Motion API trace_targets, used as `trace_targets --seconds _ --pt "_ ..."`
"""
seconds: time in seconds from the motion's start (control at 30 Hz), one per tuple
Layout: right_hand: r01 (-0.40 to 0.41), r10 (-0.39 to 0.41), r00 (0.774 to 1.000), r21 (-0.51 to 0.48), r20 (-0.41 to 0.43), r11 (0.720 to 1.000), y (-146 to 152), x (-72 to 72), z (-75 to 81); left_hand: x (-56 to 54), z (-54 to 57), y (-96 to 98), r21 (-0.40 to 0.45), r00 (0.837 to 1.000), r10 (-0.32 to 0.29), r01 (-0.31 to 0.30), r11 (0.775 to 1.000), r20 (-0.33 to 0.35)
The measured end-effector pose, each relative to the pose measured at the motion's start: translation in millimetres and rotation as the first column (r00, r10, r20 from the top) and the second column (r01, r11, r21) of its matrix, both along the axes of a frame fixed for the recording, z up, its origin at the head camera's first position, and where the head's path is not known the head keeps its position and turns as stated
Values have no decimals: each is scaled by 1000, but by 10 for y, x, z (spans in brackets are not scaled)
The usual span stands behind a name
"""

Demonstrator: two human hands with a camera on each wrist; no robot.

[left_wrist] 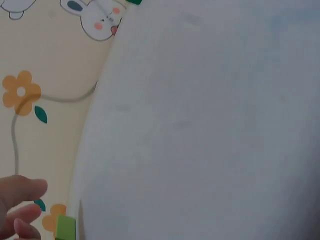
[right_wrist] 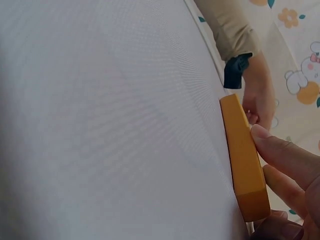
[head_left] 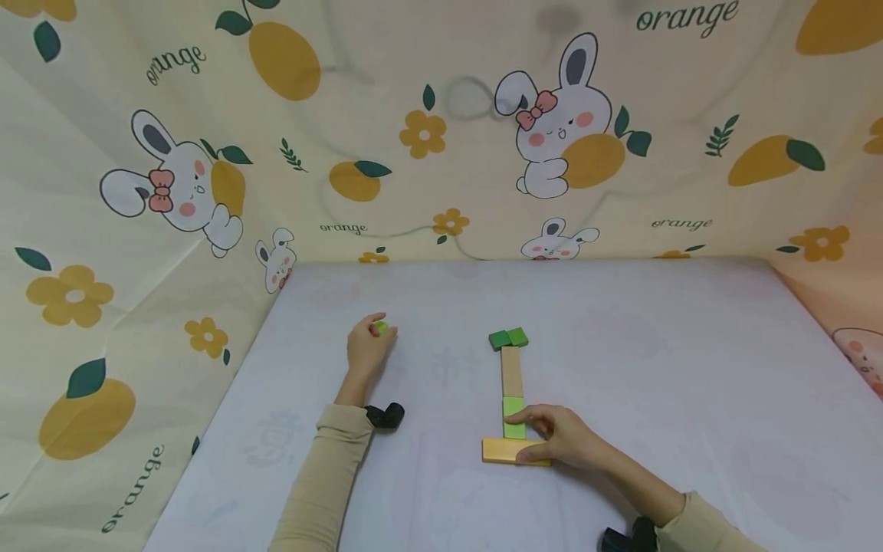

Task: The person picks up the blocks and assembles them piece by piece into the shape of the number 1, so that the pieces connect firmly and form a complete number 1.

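Note:
A light green block is held between the fingers and thumb of my left hand, raised at the left side of the table; a light green block shows beside those fingers in the left wrist view. My right hand holds a yellow wooden block lying crosswise, its thumb against the block. The right index finger reaches over a light green piece directly beyond it. Farther along the same line lie a plain wooden strip and two dark green blocks set at angles.
White cloth covers the table. A printed curtain with rabbits and oranges stands behind it and along the left side. Black wrist devices sit on both wrists at the beige sleeves.

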State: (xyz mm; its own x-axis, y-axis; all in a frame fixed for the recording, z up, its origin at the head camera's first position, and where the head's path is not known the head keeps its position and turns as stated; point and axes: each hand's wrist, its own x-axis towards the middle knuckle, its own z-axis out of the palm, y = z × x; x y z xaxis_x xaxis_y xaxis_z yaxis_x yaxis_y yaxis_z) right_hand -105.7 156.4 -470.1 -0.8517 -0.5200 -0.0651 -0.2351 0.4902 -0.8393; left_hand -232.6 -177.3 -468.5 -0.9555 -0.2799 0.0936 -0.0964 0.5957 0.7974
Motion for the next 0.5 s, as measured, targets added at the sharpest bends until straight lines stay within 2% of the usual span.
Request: trace_targets --seconds 0.13,0.27,0.5 --pt "4 -4 1000 0 -1 1000 4 -11 2 -41 -16 -58 -22 998 52 -51 998 36" --pt "4 -4 1000 -2 -3 1000 10 -18 0 -58 -28 -104 -27 994 79 -77 997 80" --pt "-7 7 1000 -7 10 1000 5 -5 5 -17 -19 -173 -13 982 68 -66 998 177"
